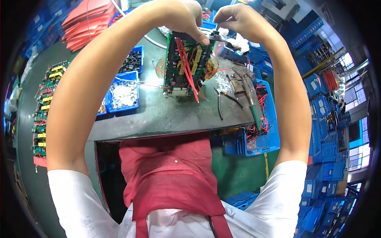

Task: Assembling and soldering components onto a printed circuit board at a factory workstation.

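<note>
An upright circuit board assembly [190,63], with green boards, yellow parts and long red wires hanging down its front, stands on the bench. My left hand [188,20] grips its top edge, the thumb laid over the near side; the other fingers are mostly hidden behind. At the assembly's upper right corner, my right hand [242,23] is closed with thumb and forefinger pinched around something small. What it holds is too small to name. Just below those fingers sits a grey metal piece with a black part [216,36], close to my left thumb.
Black-handled cutters [220,105] and a green-handled soldering iron [254,113] lie at the right. A blue basket [272,119] of red wires hangs by the bench edge. Blue trays of white parts [124,94] and black parts [133,61] stand left, beyond them more circuit boards [44,115].
</note>
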`<move>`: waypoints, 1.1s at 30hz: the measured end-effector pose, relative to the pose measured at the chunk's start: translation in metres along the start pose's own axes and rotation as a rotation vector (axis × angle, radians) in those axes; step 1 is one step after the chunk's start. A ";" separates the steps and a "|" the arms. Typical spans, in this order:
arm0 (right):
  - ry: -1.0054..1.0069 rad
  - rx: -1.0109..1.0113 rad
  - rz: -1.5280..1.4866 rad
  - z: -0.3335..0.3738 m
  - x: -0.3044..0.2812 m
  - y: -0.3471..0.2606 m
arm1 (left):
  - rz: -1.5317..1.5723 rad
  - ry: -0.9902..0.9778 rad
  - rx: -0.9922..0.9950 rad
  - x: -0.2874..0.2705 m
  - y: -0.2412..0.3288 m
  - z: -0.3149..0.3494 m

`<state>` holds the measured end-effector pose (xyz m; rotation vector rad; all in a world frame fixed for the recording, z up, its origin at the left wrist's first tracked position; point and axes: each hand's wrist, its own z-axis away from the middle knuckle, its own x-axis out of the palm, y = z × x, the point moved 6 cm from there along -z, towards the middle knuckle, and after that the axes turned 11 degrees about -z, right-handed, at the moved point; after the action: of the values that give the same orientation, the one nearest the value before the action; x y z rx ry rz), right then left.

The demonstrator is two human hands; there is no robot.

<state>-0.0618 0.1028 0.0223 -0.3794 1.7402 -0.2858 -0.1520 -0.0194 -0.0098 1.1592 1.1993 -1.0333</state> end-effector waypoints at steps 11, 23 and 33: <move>-0.096 0.200 0.229 -0.014 0.010 -0.009 | 0.203 -0.102 -0.022 0.017 -0.016 -0.005; 0.071 0.145 -0.103 -0.005 0.024 0.043 | 0.187 -0.054 -0.008 0.020 -0.023 -0.002; 0.864 0.082 -0.684 0.039 0.091 0.051 | 0.133 -0.041 -0.013 0.025 -0.030 -0.003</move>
<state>-0.0445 0.1135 -0.0876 -0.8777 2.3695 -1.1410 -0.1795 -0.0198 -0.0377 1.1854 1.0807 -0.9431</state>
